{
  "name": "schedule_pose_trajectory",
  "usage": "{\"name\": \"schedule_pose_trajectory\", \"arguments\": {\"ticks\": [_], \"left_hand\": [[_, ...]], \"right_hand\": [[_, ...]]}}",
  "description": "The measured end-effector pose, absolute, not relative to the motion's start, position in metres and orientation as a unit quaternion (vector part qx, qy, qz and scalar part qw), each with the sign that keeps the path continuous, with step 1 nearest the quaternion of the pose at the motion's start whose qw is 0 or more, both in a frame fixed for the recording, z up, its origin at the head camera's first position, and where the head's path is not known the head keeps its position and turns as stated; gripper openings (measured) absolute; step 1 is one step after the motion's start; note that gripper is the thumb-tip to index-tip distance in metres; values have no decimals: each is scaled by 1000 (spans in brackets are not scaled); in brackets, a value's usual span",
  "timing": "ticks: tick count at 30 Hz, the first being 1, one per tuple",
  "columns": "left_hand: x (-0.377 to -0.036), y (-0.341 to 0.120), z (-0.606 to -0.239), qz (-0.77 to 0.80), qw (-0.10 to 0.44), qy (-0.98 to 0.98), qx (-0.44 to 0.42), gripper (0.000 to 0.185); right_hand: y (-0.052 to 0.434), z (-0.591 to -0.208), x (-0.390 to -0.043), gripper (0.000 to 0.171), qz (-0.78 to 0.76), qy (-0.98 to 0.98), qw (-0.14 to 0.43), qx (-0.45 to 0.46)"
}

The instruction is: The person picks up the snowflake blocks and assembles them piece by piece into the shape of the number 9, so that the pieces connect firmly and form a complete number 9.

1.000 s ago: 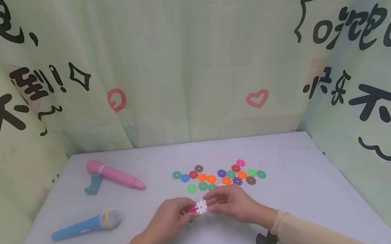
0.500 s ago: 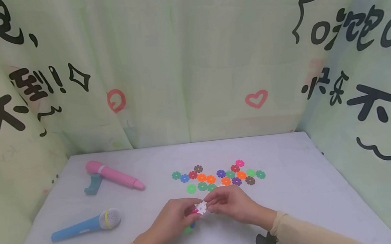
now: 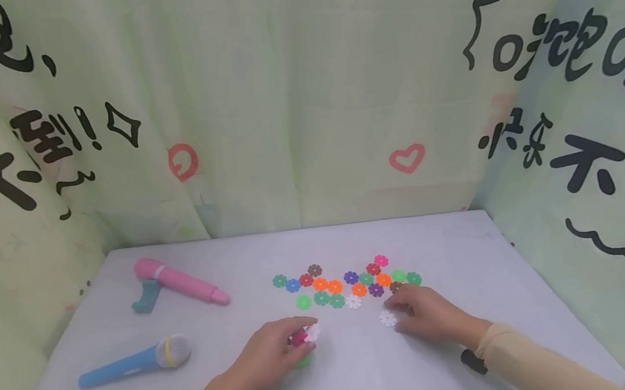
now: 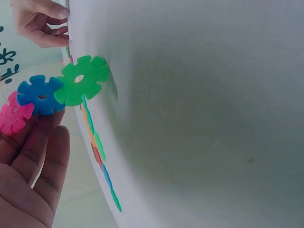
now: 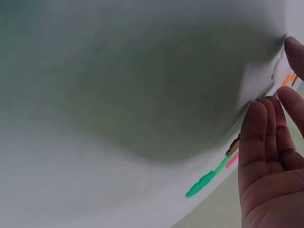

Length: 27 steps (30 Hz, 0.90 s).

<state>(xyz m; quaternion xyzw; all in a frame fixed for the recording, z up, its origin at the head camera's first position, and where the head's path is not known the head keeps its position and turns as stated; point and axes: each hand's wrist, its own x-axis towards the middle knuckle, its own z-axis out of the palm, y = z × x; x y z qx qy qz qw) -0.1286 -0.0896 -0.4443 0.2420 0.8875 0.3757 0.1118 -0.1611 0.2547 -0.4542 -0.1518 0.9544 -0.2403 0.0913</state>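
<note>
right hand (image 3: 425,313) moved off, white disc (image 3: 388,318) lying flat

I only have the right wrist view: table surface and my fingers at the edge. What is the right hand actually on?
Observer: From the head view, the right hand rests on the table with its fingertips at a loose white disc.
Operator: And the left hand?
Observer: The left hand holds a joined cluster; the left wrist view shows pink, blue and green discs in it, and the head view a white one on top.
Operator: Any more white ones free?
Observer: One white flower disc lies at the near edge of the coloured pile.
</note>
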Motion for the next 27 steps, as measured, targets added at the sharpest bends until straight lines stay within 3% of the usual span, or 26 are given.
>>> {"name": "schedule_pose_trajectory", "arguments": {"ticks": [15, 21, 27], "left_hand": [[-134, -96, -448, 405, 123, 876, 231, 46], [-134, -99, -444, 431, 128, 863, 231, 43], [-135, -100, -445, 429, 124, 862, 239, 41]], "right_hand": [[248, -457, -166, 27, -272, 942, 122, -157], [231, -452, -161, 20, -368, 901, 116, -198], [198, -438, -151, 28, -483, 834, 146, -223]]}}
